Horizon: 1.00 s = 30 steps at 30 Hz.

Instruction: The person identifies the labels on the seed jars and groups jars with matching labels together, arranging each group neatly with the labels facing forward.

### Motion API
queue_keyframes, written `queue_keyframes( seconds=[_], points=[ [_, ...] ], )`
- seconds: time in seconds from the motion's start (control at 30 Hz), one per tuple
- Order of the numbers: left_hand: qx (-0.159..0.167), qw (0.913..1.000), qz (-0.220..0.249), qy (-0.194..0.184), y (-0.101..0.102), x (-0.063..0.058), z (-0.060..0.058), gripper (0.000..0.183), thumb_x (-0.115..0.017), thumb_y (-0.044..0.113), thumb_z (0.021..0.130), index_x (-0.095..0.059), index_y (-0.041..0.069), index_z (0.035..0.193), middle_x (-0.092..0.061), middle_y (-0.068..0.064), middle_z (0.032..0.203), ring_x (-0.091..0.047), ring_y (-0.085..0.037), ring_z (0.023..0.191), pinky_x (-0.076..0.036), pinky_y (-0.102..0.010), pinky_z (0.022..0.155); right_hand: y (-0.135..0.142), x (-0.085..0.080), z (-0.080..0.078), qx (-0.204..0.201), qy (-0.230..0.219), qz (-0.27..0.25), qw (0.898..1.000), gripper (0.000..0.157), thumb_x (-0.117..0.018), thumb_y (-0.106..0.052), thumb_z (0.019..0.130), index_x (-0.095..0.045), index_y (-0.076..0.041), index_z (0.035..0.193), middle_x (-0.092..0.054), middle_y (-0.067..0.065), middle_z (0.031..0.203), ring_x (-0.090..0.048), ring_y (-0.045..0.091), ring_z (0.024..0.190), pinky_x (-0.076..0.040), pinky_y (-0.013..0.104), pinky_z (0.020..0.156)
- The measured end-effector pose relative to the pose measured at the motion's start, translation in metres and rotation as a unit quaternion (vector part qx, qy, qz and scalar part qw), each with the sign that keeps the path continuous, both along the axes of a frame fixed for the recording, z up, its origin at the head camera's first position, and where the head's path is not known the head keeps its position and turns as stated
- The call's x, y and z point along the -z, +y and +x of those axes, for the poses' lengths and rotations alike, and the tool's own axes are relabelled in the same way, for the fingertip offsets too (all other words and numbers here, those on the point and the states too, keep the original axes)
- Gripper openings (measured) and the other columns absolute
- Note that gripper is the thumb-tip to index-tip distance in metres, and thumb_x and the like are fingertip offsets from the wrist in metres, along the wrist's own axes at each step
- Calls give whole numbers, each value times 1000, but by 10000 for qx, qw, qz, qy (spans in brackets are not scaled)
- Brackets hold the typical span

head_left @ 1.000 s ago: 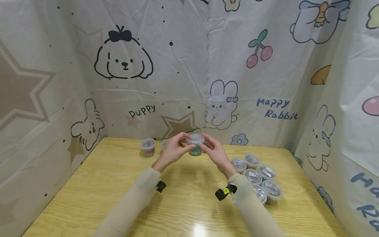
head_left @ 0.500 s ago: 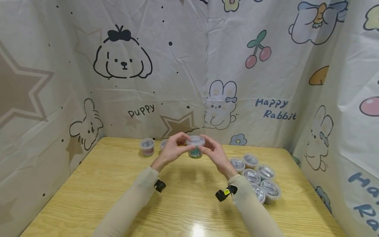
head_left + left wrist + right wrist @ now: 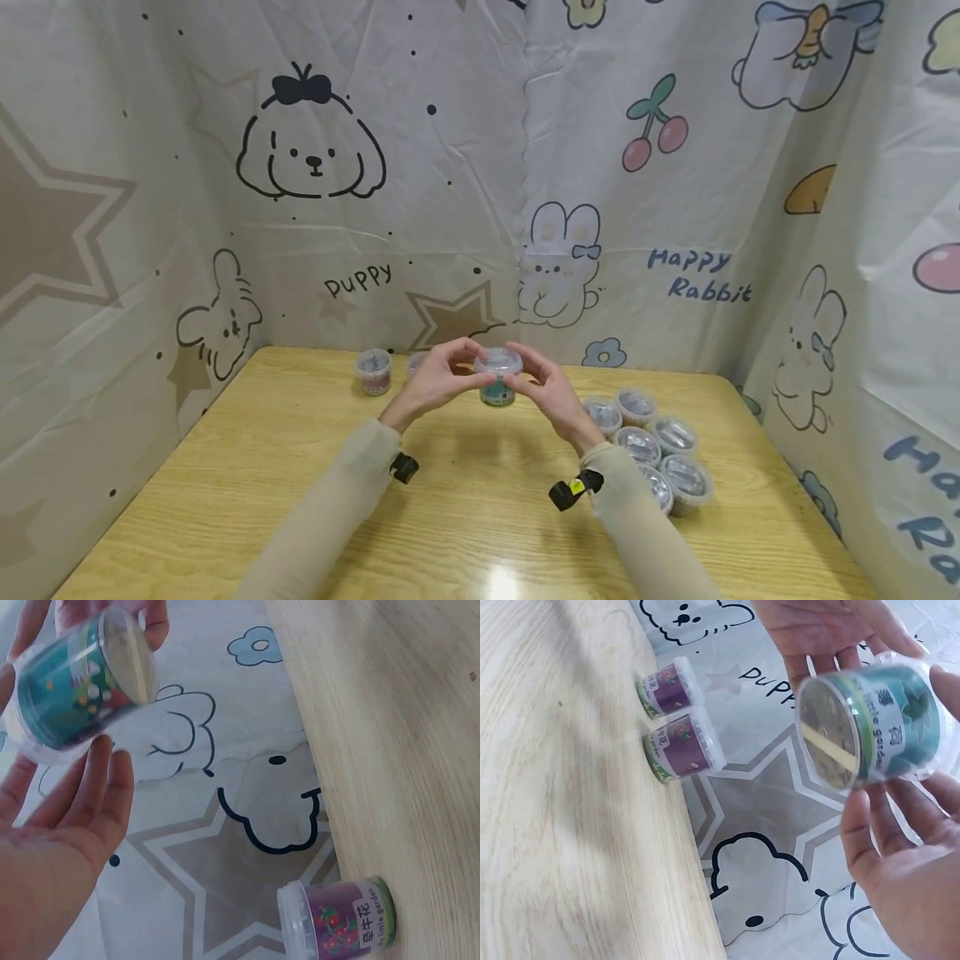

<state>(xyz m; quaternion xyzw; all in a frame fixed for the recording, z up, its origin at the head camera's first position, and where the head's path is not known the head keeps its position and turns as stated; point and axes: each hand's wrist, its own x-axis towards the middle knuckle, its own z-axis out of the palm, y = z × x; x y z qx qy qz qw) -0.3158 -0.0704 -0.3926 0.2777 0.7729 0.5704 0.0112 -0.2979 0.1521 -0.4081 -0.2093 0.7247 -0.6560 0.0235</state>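
Note:
A clear plastic tub (image 3: 498, 393) with a teal "little garden" label and a clear lid is between my two hands in the head view. My left hand (image 3: 441, 377) grips its left side, thumb at the front. On the other side my right hand (image 3: 546, 385) holds it the same way. Both wrist views show the tub off the table. Its clear base faces the right wrist camera, and a pale stick (image 3: 829, 748) and dark contents show through. Two purple-labelled tubs, one nearer (image 3: 679, 746) and one farther (image 3: 664, 690), stand left of my hands.
Several lidded tubs (image 3: 637, 448) stand grouped at the right of the wooden table (image 3: 300, 483), beside my right forearm. A cartoon-printed cloth (image 3: 450, 167) hangs close behind the table's back edge and along both sides.
The tub has come slightly down and toward me in the head view, with both hands still around it. The other tubs stay in place.

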Motion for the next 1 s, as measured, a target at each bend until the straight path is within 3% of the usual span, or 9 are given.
queue_keyframes(
  seconds=[0.2,0.63,0.8,1.0],
  points=[
    [-215,9998,34,38,8,4,1,35,-78,27,85,-64,11,112,-66,-9,115,-69,-25,100,-58,-36,81,-1,6,2,511,59,-61,9987,56,-68,-14,93,-46,-9,145,-53,16,141,-50,26,126,-46,34,94],
    [-425,9990,58,139,5,16,5,38,-76,37,86,-65,16,115,-66,-6,116,-69,-24,101,-58,-35,83,-12,15,4,988,-119,30,9950,55,-70,-14,92,-49,-8,142,-55,15,137,-51,24,120,-47,32,92],
    [-186,9997,120,40,-1,18,4,33,-73,33,89,-65,15,115,-65,-7,118,-67,-24,107,-57,-37,87,-9,19,5,860,-48,87,9962,53,-65,-14,95,-47,-6,144,-52,17,139,-51,24,121,-48,29,90],
    [98,9992,330,-190,-9,13,0,28,-72,25,90,-65,12,113,-68,-9,115,-67,-21,104,-55,-35,85,-4,13,5,403,61,-86,9991,41,-60,-14,99,-52,-6,138,-54,19,133,-54,16,113,-51,29,88]
  ],
)
